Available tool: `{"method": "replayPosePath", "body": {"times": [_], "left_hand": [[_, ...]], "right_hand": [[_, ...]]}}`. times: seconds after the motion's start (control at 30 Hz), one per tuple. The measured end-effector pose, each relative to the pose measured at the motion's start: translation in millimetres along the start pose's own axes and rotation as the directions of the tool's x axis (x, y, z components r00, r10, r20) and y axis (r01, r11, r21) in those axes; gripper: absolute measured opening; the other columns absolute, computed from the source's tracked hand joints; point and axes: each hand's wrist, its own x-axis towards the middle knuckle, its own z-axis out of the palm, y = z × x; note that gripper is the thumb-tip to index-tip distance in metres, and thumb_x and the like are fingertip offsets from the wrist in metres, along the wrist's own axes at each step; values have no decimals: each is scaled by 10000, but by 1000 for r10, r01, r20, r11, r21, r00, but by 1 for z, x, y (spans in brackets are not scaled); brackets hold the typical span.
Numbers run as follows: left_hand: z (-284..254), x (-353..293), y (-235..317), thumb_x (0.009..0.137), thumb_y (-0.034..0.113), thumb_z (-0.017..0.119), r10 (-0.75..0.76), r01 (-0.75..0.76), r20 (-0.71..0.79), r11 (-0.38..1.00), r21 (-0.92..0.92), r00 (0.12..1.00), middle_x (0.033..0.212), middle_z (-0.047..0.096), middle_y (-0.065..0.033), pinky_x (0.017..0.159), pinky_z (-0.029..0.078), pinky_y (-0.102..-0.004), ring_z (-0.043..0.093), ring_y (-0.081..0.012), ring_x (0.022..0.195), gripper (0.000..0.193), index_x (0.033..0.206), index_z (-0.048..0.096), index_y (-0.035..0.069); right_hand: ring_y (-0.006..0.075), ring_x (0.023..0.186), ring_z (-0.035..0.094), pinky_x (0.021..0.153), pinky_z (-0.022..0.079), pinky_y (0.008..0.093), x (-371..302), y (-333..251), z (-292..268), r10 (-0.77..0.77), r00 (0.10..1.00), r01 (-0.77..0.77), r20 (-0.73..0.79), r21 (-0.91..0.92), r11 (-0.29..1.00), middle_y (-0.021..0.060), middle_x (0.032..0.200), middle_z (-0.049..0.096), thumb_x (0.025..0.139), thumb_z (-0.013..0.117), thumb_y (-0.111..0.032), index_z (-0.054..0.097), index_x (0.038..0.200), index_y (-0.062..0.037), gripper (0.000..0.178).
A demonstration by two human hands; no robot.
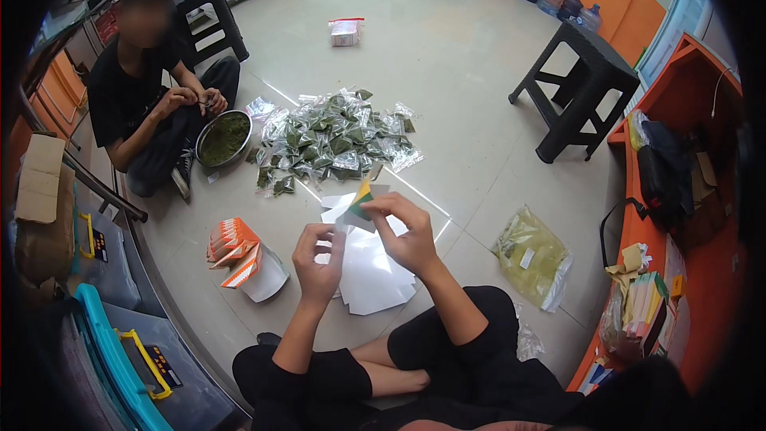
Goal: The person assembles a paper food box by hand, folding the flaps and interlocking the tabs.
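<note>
Both of my hands are raised over the floor, working on a small green, yellow and white carton (364, 195) that looks partly folded. My right hand (405, 227) pinches its green side from the right. My left hand (317, 257) is closed at its white lower edge, with thumb and fingers near each other. Beneath them lie flat white carton blanks (377, 271), loosely stacked on the tiles. Left of my left hand stands a group of orange-and-white cartons (267, 273). Just beyond is a heap of small clear bags with green contents (335, 140).
A person (148, 88) sits cross-legged at the left, hands together beside a metal bowl of green powder (225, 140). A black stool (586, 84) and a large clear bag (533, 259) are at the right. Storage boxes (152, 359) line the left, an orange shelf (630, 191) the right.
</note>
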Motion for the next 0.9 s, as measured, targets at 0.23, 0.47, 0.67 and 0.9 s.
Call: {"method": "replayPosePath", "body": {"times": [0.23,0.47,0.67,0.9], "left_hand": [[-26,5,22,839,66,640,-140,123,-58,967,-222,989,835,573,-36,573,479,-197,559,-75,736,63,848,607,13],[-37,11,46,787,26,676,-68,69,50,998,-12,996,816,630,-75,593,500,-227,619,-128,656,110,889,637,8],[-40,10,49,777,12,680,-25,24,68,1000,4,997,815,636,-84,612,500,-243,628,-149,662,155,930,653,21],[-46,15,50,788,-12,651,30,-31,19,999,28,999,806,616,-81,610,489,-252,612,-147,720,116,898,671,19]], "right_hand": [[102,794,639,760,489,253,-9,-14,19,344,938,-314,-48,307,898,41,829,673,796,668,19,618,796,0,53],[128,766,642,723,479,255,-21,-9,30,177,984,-171,-22,157,973,73,810,684,768,709,-26,667,820,9,75],[189,868,649,743,486,280,-26,-7,31,38,999,-37,-30,30,999,100,956,680,755,696,-22,687,953,-6,198],[190,847,652,744,484,279,-32,-12,33,37,996,-41,80,58,997,106,931,683,774,695,-34,680,993,-10,221]]}}
